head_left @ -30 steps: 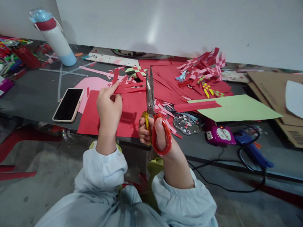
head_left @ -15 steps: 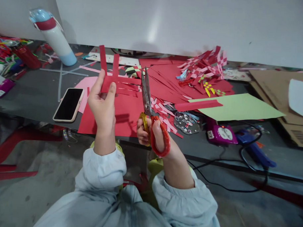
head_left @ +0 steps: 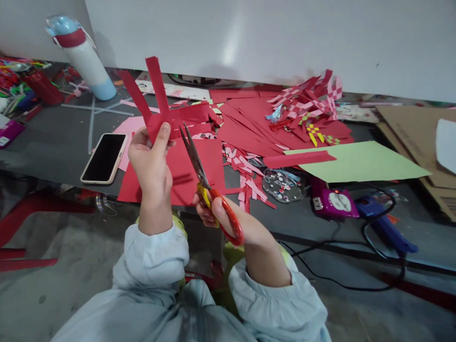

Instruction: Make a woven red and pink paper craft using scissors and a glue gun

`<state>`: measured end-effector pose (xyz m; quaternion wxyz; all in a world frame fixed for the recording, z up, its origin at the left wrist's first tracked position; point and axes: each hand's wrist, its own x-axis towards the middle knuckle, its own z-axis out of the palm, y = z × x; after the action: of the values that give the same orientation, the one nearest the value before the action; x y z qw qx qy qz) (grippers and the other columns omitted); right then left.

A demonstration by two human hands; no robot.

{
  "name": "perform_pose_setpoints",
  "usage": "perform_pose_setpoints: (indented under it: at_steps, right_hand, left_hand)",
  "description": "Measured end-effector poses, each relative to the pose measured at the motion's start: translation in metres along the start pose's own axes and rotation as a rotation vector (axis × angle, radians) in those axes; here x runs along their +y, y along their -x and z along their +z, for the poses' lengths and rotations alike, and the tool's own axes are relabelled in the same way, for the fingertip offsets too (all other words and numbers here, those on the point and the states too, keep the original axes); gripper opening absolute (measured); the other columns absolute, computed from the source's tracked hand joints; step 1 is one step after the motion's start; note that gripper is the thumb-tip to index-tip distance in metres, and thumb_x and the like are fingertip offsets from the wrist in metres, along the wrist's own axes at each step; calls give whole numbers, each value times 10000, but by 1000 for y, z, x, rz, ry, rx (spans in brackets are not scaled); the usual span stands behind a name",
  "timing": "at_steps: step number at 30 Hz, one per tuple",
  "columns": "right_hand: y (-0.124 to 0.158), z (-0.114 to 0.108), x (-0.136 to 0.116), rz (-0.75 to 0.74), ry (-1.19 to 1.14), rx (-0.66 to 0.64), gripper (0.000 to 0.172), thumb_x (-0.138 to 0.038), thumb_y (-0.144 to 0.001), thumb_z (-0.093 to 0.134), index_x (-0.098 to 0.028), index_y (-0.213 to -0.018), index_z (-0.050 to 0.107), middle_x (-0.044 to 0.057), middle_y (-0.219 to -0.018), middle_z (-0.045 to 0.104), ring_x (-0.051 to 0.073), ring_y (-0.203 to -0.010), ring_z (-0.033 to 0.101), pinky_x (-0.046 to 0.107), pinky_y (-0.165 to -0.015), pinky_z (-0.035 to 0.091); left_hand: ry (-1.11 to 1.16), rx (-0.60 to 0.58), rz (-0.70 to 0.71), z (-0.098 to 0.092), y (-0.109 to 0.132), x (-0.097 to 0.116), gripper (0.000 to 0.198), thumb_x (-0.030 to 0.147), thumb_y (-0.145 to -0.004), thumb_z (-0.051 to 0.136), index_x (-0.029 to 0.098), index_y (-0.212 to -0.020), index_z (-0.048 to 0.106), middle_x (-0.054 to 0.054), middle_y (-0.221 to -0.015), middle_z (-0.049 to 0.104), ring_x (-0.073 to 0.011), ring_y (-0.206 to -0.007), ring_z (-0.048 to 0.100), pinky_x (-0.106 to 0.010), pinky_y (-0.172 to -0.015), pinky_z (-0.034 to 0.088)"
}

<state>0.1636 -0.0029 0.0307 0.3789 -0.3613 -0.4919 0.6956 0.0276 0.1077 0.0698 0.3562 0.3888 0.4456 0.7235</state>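
My left hand (head_left: 151, 161) pinches a red paper piece (head_left: 160, 101) between thumb and fingers; several strips stick out from it, two upward and others to the right. In my right hand (head_left: 219, 210) is a pair of scissors (head_left: 198, 162) with one red and one yellow handle loop. The blades point up and left, slightly parted, just right of the paper piece and apart from its strips. Below the hands lies a red paper sheet (head_left: 209, 165) on the dark table. Small pink and red paper scraps (head_left: 238, 159) are scattered to its right.
A phone (head_left: 104, 158) and a tilted-looking bottle (head_left: 82, 56) are at left. Red paper (head_left: 244, 126), woven paper strips (head_left: 309, 96) and a green sheet (head_left: 363, 163) lie behind and right. Nearer right are a purple box (head_left: 337, 202), a blue glue gun (head_left: 385, 224) and black cables.
The red paper piece has turned in my left hand, its upright strips now leaning left. My right hand and the scissors have moved left and slightly down, the blades tilting further left.
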Motion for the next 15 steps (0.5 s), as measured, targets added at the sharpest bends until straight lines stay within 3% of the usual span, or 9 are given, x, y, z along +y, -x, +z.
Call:
perform_pose_setpoints:
  at_steps: [2, 7, 10, 15]
  right_hand:
    - [0, -2, 2, -18, 59, -63, 474, -681, -905, 372, -232, -1009, 480, -22, -761, 353, 116, -626, 305, 292, -560, 273]
    - [-2, -6, 5, -33, 90, -72, 476, -687, -905, 356, -237, -1010, 471, -29, -768, 331, 108, -618, 302, 287, -551, 271]
    - [-3, -5, 6, -42, 89, -65, 483, -694, -899, 361, -236, -1008, 471, -31, -770, 323, 105, -618, 292, 285, -546, 260]
    - [-5, -4, 6, -57, 65, -49, 463, -684, -897, 387, -229, -949, 449, -37, -752, 305, 99, -616, 271, 280, -539, 247]
  left_hand:
    - [4, -4, -18, 0, 1, 2, 240, 364, -756, 744, 196, -799, 578, 8, -812, 664, -103, -750, 663, -219, -675, 562]
    - [-8, -9, -63, 1, 2, 4, 221, 366, -783, 740, 207, -824, 594, 3, -851, 684, -93, -750, 664, -204, -693, 568]
    - [89, -16, -105, 1, 3, 6, 226, 325, -742, 781, 199, -790, 600, 19, -784, 671, -69, -652, 629, -185, -641, 556]
    - [224, -122, -167, 2, 6, 9, 283, 326, -641, 848, 181, -754, 633, 40, -707, 650, -41, -574, 592, -142, -565, 517]
